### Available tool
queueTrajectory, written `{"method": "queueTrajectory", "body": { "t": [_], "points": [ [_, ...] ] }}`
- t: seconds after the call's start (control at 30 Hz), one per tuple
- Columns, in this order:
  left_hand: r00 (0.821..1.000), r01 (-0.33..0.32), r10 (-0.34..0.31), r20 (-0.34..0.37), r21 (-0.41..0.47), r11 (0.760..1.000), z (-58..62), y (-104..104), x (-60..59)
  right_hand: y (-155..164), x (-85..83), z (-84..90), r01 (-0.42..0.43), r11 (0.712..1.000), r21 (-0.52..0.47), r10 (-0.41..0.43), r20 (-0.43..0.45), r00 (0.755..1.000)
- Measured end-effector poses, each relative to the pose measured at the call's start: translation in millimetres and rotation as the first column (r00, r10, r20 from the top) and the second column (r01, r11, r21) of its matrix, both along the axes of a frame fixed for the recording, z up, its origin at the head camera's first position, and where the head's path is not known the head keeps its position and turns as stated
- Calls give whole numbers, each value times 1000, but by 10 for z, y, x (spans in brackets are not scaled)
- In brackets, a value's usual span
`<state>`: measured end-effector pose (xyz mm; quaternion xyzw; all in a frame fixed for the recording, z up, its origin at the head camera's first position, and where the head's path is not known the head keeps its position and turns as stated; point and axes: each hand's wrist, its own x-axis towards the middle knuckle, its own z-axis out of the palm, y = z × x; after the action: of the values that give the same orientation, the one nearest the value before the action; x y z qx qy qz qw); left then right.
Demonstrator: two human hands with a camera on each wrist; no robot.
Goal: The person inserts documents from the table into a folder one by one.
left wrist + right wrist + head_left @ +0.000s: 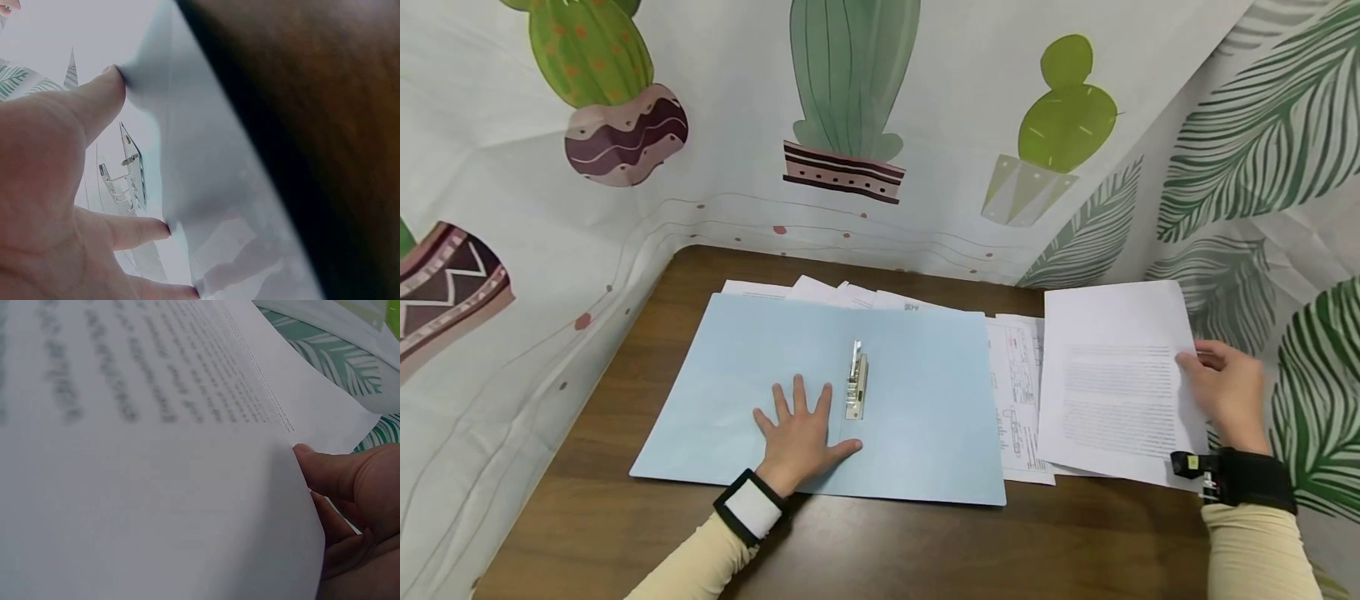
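Dark brown wooden table [880, 542] set into corner. Open light-blue folder [730, 392] laid flat on it, metal clip [856, 382] at centre fold. Loose printed sheets [1018, 392] spread behind and right of folder, partly covered.

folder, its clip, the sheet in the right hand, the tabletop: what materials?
Folder: thin card, matte pale blue; it lies flat and bends slightly under the left hand.
Clip: looks like metal, shiny silver with glints.
Sheet: plain white printed paper, matte; held by its edge in the right hand.
Tabletop: dark brown wood grain, low sheen; could be laminate.
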<state>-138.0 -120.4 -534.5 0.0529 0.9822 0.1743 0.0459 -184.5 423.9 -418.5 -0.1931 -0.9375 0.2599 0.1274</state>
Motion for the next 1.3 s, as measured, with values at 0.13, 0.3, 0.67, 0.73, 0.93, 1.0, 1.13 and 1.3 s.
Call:
{"method": "queueTrajectory", "body": {
  "t": [0.13,0.3,0.67,0.73,0.93,1.0,1.13,1.3],
  "points": [
    [1000,9,-9,5,1,1000,-2,-23,4,17,-5,85,38,999,-13,-38,-2,999],
    [1000,21,-21,9,4,1000,-3,-47,-1,13,6,199,64,997,-38,-65,-29,997],
    [1000,18,-19,-14,-17,1000,-22,-33,10,-13,-48,356,99,988,-119,-105,-44,994],
    [1000,15,-16,-19,-24,1000,-24,-31,12,-29,-69,367,97,989,-115,-102,-42,994],
    [1000,9,-9,-18,-28,1000,-19,-24,15,-55,-98,382,-8,992,-125,-4,-88,996],
    [1000,8,-9,-15,-28,1000,-18,-22,15,-80,-107,370,-35,990,-140,21,-96,995],
    [1000,9,-10,-12,-28,1000,-22,-19,11,-178,-141,320,-50,988,-145,40,-74,996],
    [1000,10,-10,-13,-34,999,-39,-22,4,-362,-213,216,-82,980,-181,67,-84,994]
  ]
}}
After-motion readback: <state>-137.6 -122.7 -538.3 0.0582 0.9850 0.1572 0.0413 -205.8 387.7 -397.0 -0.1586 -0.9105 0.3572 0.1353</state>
